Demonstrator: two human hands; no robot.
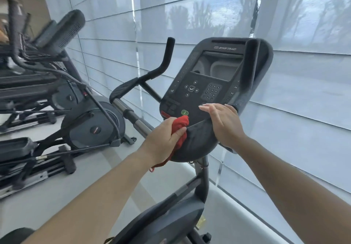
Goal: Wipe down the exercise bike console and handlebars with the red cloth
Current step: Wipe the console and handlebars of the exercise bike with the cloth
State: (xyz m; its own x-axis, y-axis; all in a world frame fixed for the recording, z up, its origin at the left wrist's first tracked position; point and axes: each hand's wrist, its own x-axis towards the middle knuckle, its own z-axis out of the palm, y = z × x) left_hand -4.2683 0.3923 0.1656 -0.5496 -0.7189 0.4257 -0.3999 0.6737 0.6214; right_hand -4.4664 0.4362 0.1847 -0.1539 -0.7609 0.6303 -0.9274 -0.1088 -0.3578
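My forearms (106,192) reach up from the bottom edge toward the bike. My left hand (163,136) curls round the bunched red cloth (180,125), pressing it on the console (201,92) at its lower left rim, just under a green button (184,112). My right hand (225,123) lies flat, fingers straight, on the console's lower right edge. The left handlebar (163,63) stands beyond my left hand.

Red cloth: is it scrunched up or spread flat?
Scrunched up: the red cloth is bunched in the left hand, one end dangling below.
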